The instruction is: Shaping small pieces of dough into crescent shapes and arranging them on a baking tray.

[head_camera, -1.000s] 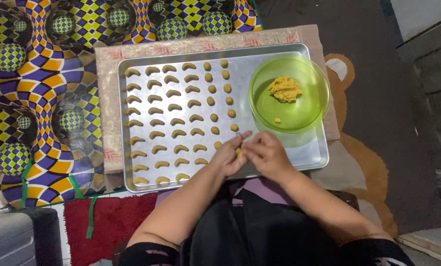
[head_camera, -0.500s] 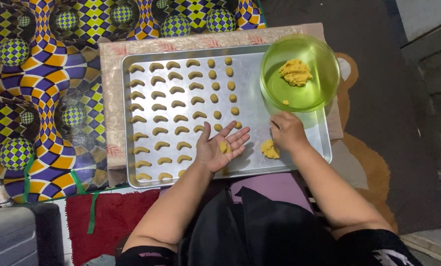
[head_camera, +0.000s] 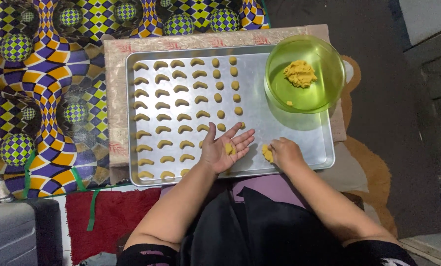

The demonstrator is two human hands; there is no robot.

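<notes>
A metal baking tray (head_camera: 299, 133) lies in front of me, with several rows of small crescent and oval dough pieces (head_camera: 181, 103) on its left half. My left hand (head_camera: 225, 148) is held palm up over the tray's near edge, and a small dough piece (head_camera: 229, 148) rests on the palm. My right hand (head_camera: 285, 153) is curled on the tray to the right, its fingers touching a lump of yellow dough (head_camera: 267, 153). A green plastic bowl (head_camera: 324, 98) at the tray's far right corner holds more dough (head_camera: 300, 73).
The tray sits on a pale mat (head_camera: 116, 108) over a patterned purple, yellow and green cloth (head_camera: 48, 98). A red cloth (head_camera: 112, 212) lies at the near left beside a grey case (head_camera: 18, 231). Dark floor runs along the right.
My hands were together working dough a second ago. They have parted: the left palm is open with a piece on it, and the right has gone down to the lump on the tray.
</notes>
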